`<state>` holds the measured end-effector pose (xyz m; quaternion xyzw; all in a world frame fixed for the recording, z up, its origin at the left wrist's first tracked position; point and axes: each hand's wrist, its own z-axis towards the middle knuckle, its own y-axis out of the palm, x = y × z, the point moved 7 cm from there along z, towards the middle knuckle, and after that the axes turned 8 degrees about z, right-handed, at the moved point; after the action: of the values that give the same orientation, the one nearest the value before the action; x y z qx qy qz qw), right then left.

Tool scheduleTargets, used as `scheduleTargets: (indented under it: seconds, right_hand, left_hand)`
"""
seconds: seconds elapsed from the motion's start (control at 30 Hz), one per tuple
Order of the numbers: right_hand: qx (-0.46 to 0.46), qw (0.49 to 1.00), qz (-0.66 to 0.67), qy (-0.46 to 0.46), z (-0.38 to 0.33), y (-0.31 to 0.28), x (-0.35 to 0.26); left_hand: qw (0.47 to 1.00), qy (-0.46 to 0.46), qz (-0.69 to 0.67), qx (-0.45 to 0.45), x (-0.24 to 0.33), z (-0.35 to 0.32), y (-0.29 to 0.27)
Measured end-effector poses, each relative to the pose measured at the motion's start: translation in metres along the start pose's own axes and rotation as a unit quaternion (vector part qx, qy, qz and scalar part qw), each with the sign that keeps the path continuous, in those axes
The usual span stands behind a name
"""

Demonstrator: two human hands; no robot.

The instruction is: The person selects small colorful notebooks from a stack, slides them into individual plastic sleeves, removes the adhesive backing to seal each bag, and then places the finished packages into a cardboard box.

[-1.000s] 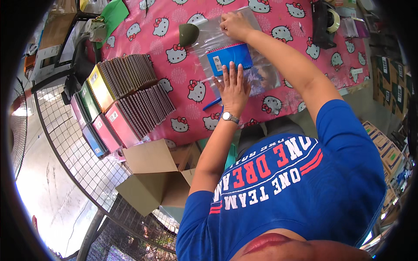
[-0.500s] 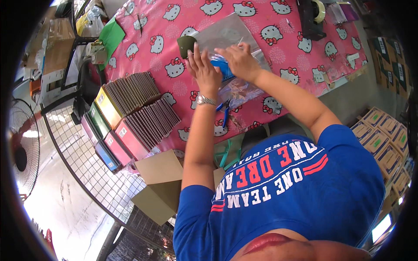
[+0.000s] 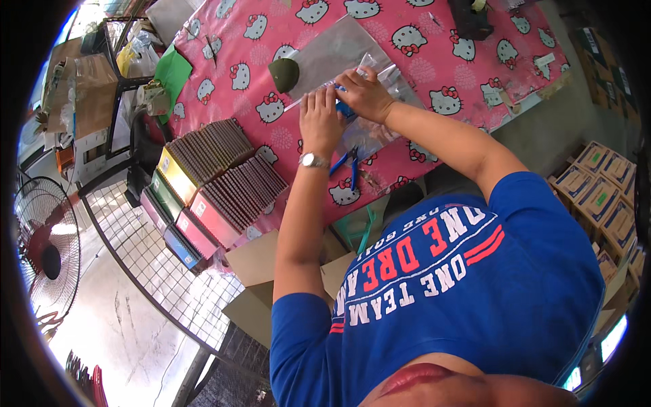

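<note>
My left hand lies palm down on a clear plastic bag, fingers side by side and stretched out. Close beside it, my right hand has its fingers curled onto the plastic. Between the hands shows a small part of a flat blue object; the hands hide most of it. The clear plastic sheeting spreads out beyond my fingers. A dark green rounded piece sits on its left edge. Nearer my body, blue-handled cutting pliers lie with handles apart.
Stacked spiral notebooks in several cover colours stand at the table's left edge. An open cardboard box is below them. A black tape dispenser sits far right on the pink patterned tablecloth. A fan stands left, boxes right.
My hands have drawn closer together and cover more of the blue object. The left fingers, spread before, are now together; the right fingers have curled more. The whole view has shifted slightly.
</note>
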<state>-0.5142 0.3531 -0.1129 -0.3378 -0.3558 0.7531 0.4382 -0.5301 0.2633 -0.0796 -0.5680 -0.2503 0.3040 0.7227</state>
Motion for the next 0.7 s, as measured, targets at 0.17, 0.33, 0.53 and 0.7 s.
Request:
scheduleTargets:
  seconds: [0.17,0.33,0.53,0.7]
  right_hand:
    - [0.004,0.993,0.001,0.120,-0.002,-0.049,0.039]
    - [-0.028,0.980,0.142,0.135,-0.067,-0.055,-0.011]
    - [-0.194,0.971,0.085,0.109,-0.066,0.000,-0.052]
    - [-0.228,0.965,0.049,0.117,-0.038,0.011,-0.050]
  left_hand:
    - [0.996,-0.090,-0.004,-0.009,-0.010,-0.017,0.041]
    - [0.995,-0.090,-0.014,0.028,-0.006,-0.003,0.029]
    - [0.998,-0.021,0.009,-0.066,-0.003,0.004,0.033]
    - [0.994,-0.013,0.057,-0.091,-0.002,0.003,0.040]
